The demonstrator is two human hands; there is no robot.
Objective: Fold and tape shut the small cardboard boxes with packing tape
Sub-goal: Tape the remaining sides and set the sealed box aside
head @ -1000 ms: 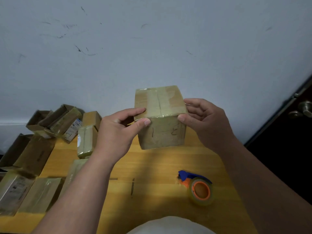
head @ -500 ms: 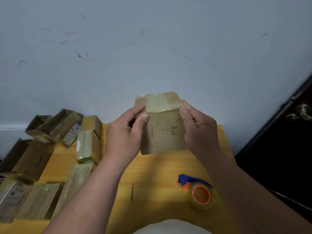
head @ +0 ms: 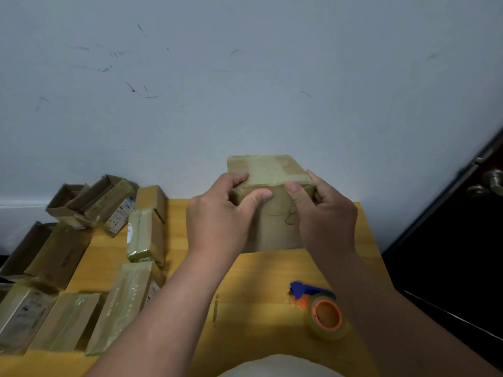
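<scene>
Firmly gripping the taped box from both sides: left hand and right hand, thumbs pressing its near top edge, above the far bench. Probably light, stiff, tape-slick; best held at corners. Open room near; tape dispenser near right, finished boxes left.

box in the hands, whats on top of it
A strip of clear packing tape runs across the top of the box over the flap seam. Both thumbs press its end on the front face. The contents are hidden.
</scene>
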